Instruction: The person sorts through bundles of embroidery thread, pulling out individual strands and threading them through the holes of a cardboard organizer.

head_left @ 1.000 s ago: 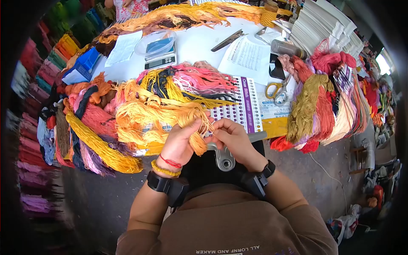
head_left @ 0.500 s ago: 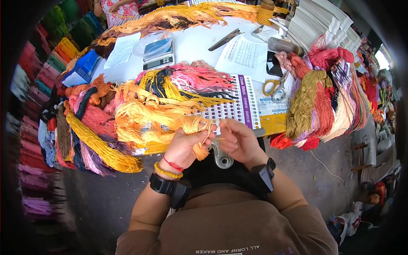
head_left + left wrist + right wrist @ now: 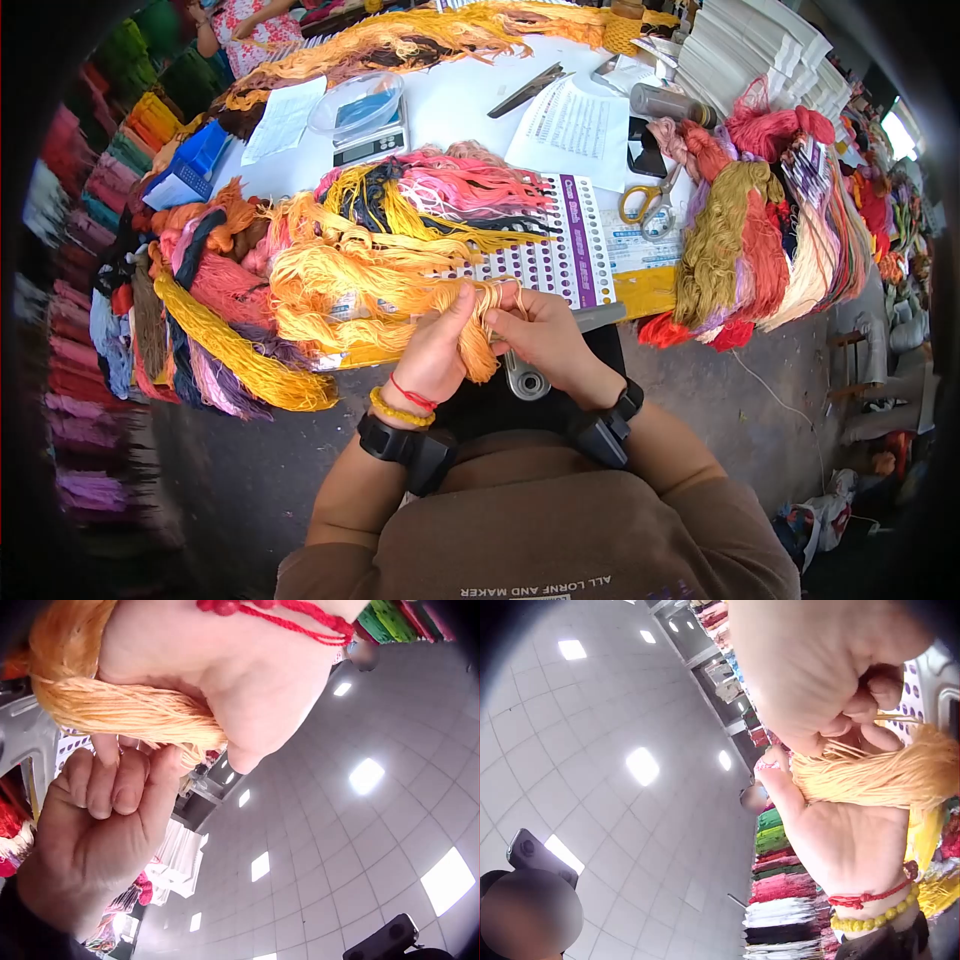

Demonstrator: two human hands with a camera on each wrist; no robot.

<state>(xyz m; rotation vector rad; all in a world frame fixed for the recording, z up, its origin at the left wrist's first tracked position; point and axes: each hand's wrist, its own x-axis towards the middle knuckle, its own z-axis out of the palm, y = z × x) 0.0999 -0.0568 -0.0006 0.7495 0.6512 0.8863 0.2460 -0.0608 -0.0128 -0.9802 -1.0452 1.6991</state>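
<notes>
A skein of pale orange thread (image 3: 478,352) hangs in my left hand (image 3: 432,355), which grips it between thumb and fingers. In the left wrist view the bundled strands (image 3: 127,709) run across below the left palm. My right hand (image 3: 548,335) meets the left one at the skein's upper end, its fingers curled and pinching some strands. The right wrist view shows a few thin strands (image 3: 847,750) leading up to those curled fingers. Just beyond the hands lie a heap of orange thread (image 3: 335,265) and a punched card with a purple stripe (image 3: 575,230).
Yellow-handled scissors (image 3: 645,208), a phone (image 3: 643,150) and a printed sheet (image 3: 575,125) lie right of centre. Coloured skeins hang over the table's front edge at left (image 3: 235,290) and right (image 3: 720,240). A scale (image 3: 370,147) stands farther back; another person (image 3: 240,30) is behind the table.
Half a second ago my right hand was blurred and slightly off the skein's end; now its fingers are back at the strands, close against the left hand. The left hand keeps its grip.
</notes>
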